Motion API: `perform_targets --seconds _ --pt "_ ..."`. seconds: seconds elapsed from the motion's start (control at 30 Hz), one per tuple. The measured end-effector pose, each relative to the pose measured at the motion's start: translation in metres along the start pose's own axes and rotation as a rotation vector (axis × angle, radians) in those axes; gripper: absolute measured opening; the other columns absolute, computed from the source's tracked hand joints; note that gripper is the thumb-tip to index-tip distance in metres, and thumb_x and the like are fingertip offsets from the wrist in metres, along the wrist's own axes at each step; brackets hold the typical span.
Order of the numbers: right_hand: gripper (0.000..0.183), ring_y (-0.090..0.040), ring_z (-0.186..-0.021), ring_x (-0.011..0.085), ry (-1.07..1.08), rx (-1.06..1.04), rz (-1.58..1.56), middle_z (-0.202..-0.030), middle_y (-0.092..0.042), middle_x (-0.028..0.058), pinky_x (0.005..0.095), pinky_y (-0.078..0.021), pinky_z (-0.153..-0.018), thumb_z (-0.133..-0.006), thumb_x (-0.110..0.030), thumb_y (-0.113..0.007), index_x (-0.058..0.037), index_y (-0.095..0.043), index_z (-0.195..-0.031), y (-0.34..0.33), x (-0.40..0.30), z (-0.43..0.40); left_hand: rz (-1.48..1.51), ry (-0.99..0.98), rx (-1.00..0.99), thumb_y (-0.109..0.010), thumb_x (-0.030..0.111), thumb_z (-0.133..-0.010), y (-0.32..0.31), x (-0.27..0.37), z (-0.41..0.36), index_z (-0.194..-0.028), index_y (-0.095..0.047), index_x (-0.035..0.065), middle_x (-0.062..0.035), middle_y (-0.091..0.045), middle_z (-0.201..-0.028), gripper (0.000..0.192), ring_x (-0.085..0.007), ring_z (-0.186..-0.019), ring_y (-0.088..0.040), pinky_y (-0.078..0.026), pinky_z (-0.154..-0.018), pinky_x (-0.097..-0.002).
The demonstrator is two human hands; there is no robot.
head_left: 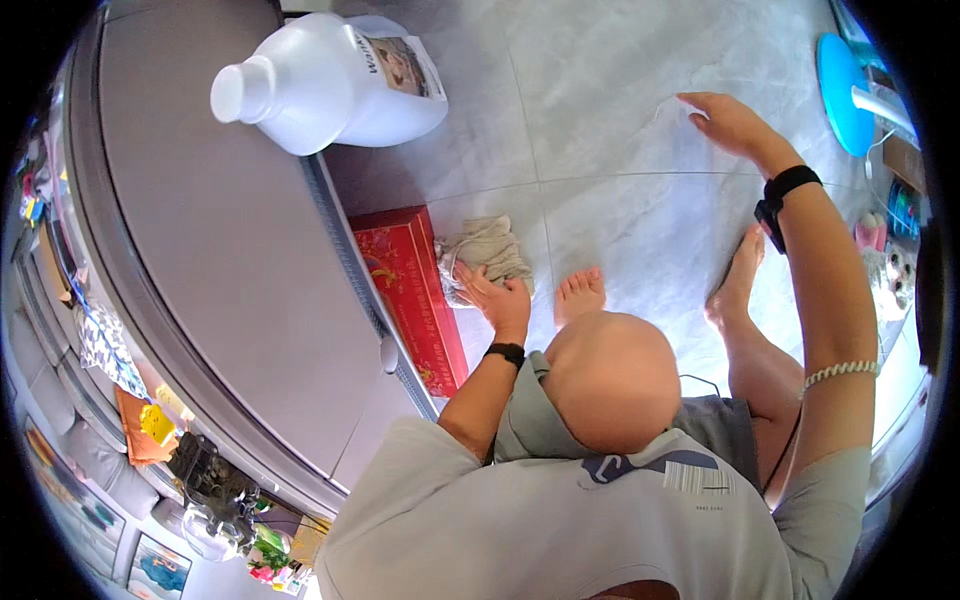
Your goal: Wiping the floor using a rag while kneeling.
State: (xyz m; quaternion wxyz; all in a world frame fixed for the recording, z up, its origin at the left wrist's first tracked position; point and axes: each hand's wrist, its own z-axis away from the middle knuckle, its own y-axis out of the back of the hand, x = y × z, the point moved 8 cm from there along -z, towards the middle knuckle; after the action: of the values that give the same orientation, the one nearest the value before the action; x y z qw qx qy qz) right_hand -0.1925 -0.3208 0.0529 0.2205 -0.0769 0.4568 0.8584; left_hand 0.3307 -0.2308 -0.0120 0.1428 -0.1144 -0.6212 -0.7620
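My left hand (496,304) lies on a crumpled beige cloth (491,244), with clear plastic (448,281) bunched along its left side. Its fingers rest over the bundle, thumb apart; whether they grip it is unclear. Directly left of the bundle is a red printed box (416,300) with gold decoration and writing, lying on the floor against the grey furniture panel. My right hand (727,127) is stretched out above the grey tiled floor (592,112). Its thumb stands apart from the fingers and nothing is visible in it.
A large white plastic jug (322,82) with a label stands at the upper left. Along the left runs a wide grey furniture panel (225,247). My bare feet (581,292) are on the tiles. At far right are a blue round base (840,94) and a white fluffy figure (892,281).
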Motion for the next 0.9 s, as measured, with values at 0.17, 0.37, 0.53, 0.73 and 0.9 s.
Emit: perform_targets --seconds 0.17,0.37,0.53,0.73,0.9 --pt "0.046 -0.061 -0.132 0.0408 -0.098 -0.146 0.034 -0.147 -0.064 0.0207 0.0448 -0.0467 -0.116 -0.102 -0.012 -0.058 -0.0052 -0.061 -0.148 -0.002 0.044 0.012 -0.002 -0.128 0.211 -0.065 0.015 -0.079 -0.012 0.024 -0.062 -0.152 -0.031 -0.0043 -0.0341 -0.024 -0.17 0.083 -0.0532 -0.161 -0.015 -0.005 -0.128 -0.0707" --pt "0.037 -0.067 -0.119 0.0398 0.191 -0.089 0.105 -0.129 -0.07 0.0197 0.0468 -0.0546 -0.103 -0.099 -0.011 -0.058 -0.0051 -0.069 -0.135 -0.01 0.047 0.022 0.136 -0.409 -0.019 -0.066 0.013 -0.075 -0.009 0.128 -0.181 -0.127 -0.052 0.0019 -0.0315 -0.027 -0.171 0.055 -0.0509 -0.16 -0.021 -0.01 -0.124 -0.0776" --pt "0.042 -0.064 -0.125 0.037 0.331 -0.282 0.183 -0.137 -0.066 0.015 0.0449 -0.0543 -0.103 -0.099 -0.007 -0.061 -0.0048 -0.063 -0.141 -0.015 0.003 -0.001 0.004 -0.559 -0.245 -0.072 0.015 -0.076 -0.005 0.169 -0.19 -0.13 -0.054 0.0008 -0.0344 -0.025 -0.171 0.058 -0.0532 -0.159 -0.023 -0.016 -0.126 -0.0717" --pt "0.045 -0.058 -0.136 0.0353 0.72 -0.077 0.027 -0.151 -0.06 0.0156 0.0444 -0.0529 -0.11 -0.098 -0.009 -0.062 -0.0071 -0.063 -0.143 -0.037 -0.053 -0.001 -0.117 -0.704 -0.596 -0.08 0.013 -0.076 -0.029 0.226 -0.148 -0.146 -0.051 -0.0015 -0.0399 -0.021 -0.17 0.077 -0.0581 -0.156 -0.025 -0.028 -0.129 -0.0539" --pt "0.045 -0.057 -0.139 0.0346 0.659 -0.275 -0.01 -0.152 -0.06 0.0157 0.0441 -0.0529 -0.111 -0.097 -0.01 -0.061 -0.0063 -0.065 -0.142 -0.055 -0.045 -0.01 -0.27 -0.594 -0.574 -0.086 0.01 -0.074 -0.045 0.268 -0.1 -0.148 -0.052 0.0025 -0.0346 -0.02 -0.172 0.083 -0.0548 -0.157 -0.024 -0.03 -0.129 -0.054"
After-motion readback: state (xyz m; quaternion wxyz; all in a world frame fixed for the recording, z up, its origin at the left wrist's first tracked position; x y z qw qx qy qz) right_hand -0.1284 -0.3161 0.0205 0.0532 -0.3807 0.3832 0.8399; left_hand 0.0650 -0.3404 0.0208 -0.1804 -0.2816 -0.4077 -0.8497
